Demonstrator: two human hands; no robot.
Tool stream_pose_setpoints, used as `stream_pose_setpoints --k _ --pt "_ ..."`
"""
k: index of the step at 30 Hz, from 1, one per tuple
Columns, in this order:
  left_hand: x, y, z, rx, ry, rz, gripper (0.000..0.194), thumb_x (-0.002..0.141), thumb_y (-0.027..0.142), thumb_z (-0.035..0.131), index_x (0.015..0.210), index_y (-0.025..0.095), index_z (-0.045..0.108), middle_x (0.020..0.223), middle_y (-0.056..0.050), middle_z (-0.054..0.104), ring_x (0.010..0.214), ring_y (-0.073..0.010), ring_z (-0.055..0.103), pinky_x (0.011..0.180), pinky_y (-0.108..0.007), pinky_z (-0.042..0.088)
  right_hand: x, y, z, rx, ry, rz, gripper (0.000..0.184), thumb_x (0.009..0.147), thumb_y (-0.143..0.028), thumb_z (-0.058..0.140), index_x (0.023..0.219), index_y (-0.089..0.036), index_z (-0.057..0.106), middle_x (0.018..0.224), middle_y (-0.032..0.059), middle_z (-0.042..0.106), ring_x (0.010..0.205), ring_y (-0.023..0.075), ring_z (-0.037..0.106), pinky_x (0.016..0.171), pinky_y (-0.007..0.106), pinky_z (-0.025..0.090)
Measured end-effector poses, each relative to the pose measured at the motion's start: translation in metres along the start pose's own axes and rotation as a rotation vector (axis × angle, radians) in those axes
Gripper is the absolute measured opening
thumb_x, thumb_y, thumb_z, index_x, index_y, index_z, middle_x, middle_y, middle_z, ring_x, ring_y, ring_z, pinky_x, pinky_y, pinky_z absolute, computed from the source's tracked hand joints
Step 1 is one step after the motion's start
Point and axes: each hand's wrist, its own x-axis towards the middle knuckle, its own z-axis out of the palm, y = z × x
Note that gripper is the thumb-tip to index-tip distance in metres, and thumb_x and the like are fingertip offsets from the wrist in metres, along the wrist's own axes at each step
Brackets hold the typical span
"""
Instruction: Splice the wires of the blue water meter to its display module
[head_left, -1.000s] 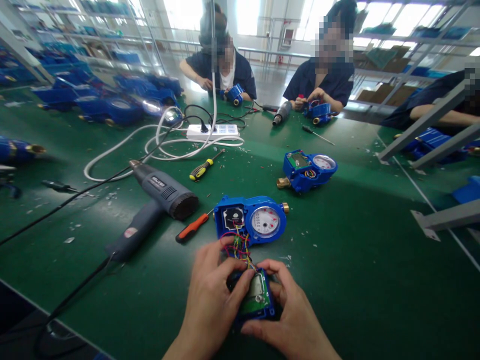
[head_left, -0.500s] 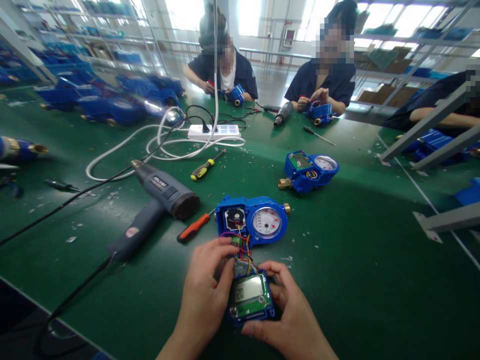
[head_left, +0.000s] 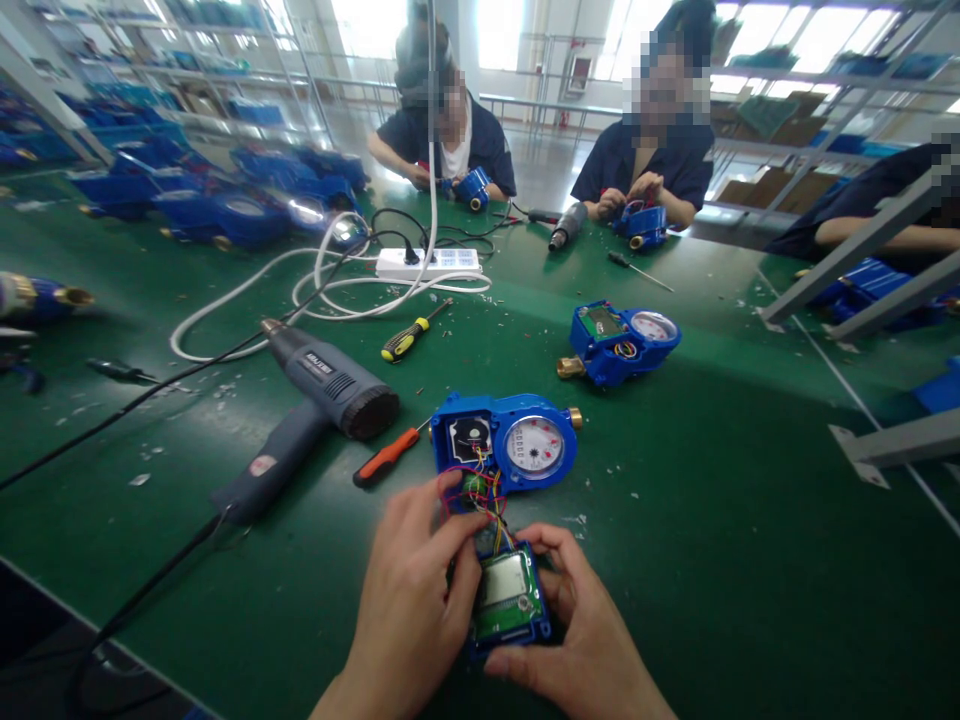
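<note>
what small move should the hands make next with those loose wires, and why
I'd probably have the left hand gather the wires inward while the right hand steadies the display board: red loops bulge out beside the left fingers, over the open blue housing's near edge.

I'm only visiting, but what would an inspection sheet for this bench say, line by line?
Surface: green table, strewn with small pale scraps.
Things in hand: display module, wired to an open blue meter.
Clutter: heat gun, orange screwdriver, yellow-and-black screwdriver, second blue meter farther off.
Grippers: bare hands; right hand holds the display module, left hand is at its edge and the coloured wires.
Cables: white cable looped by the power strip; black cord at the heat gun's handle.
Surroundings: people opposite handling blue meters; cardboard boxes beyond.
</note>
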Motion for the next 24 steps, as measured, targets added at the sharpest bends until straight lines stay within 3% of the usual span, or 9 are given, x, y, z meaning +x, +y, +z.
stream_pose_setpoints --k 8,12,15,19,24 --pt "-0.001 -0.003 0.003 -0.049 -0.033 -0.007 0.024 0.085 0.018 0.044 0.102 0.025 0.059 0.124 -0.006 0.043 0.111 -0.0242 0.038 0.088 -0.044 0.041 0.001 -0.001 0.001 0.057 -0.015 -0.007 0.077 0.05 -0.016 0.085 0.108 -0.023 0.035 0.098 0.0061 0.064 0.085 0.0237 0.063 0.069 0.032 0.049" --pt "-0.004 -0.002 0.001 -0.115 0.034 -0.043 0.016 0.084 0.018 0.044 0.091 0.022 0.057 0.12 -0.008 0.045 0.11 -0.0231 0.042 0.088 -0.043 0.042 0.002 -0.001 0.002 0.039 -0.007 -0.013 0.076 0.049 -0.018 0.085 0.107 -0.023 0.036 0.098 0.0063 0.063 0.085 0.025 0.063 0.07 0.034 0.05" --pt "-0.004 0.001 0.001 -0.065 0.036 -0.036 0.014 0.082 0.017 0.045 0.086 0.021 0.058 0.121 -0.008 0.044 0.11 -0.0249 0.041 0.089 -0.046 0.041 0.002 0.0 0.002 0.023 -0.003 -0.011 0.076 0.049 -0.02 0.086 0.107 -0.023 0.038 0.101 0.0065 0.062 0.086 0.0257 0.063 0.07 0.035 0.05" --pt "-0.002 0.005 0.002 0.064 0.0 0.007 0.023 0.081 0.015 0.046 0.097 0.025 0.06 0.13 -0.007 0.038 0.112 -0.0274 0.038 0.087 -0.049 0.041 0.003 0.006 -0.001 0.057 -0.002 -0.043 0.077 0.049 -0.02 0.087 0.108 -0.024 0.038 0.102 0.0049 0.061 0.089 0.0243 0.061 0.072 0.033 0.049" --pt "0.002 0.003 0.001 0.016 -0.039 0.013 0.019 0.084 0.017 0.046 0.09 0.024 0.062 0.132 -0.004 0.036 0.113 -0.0268 0.034 0.088 -0.048 0.042 0.005 0.01 -0.003 0.134 -0.021 -0.055 0.073 0.052 -0.018 0.085 0.107 -0.024 0.039 0.105 0.0053 0.059 0.094 0.0232 0.059 0.074 0.031 0.048"
